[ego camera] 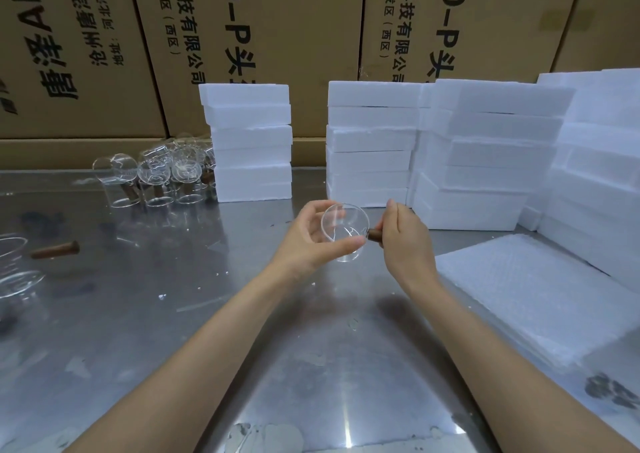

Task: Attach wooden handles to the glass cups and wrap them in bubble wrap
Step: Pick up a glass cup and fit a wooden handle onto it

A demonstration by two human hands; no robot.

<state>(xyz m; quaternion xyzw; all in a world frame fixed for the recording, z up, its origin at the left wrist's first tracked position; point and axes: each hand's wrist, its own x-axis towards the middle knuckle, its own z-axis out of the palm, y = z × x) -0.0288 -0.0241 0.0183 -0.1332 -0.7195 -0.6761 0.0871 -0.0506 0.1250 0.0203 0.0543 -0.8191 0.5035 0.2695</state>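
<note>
Two hands mid-bench, raised above the steel bench (242, 331). Left hand (313, 236) cups a clear round glass cup (343, 232), fingers curled around it. Right hand (403, 234) pinches a brown wooden handle (374, 234) against the cup's right side. Bubble wrap (533, 300) sheets lie right. White foam blocks (370, 147) stacked far. Cartons (277, 37) behind read "科技有限公司".

The shiny, scuffed sheet-metal desk (180, 321) carries a cluster of clear glass cups with brown wooden handles (156, 179) at its far left, and a loose brown wooden handle (55, 250) lies nearer the left edge beside more clear glass cups (17, 265). Stacks of white foam blocks (433, 154) stand along the back and right. A pile of white bubble-wrap sheets (540, 293) lies flat at the right.
</note>
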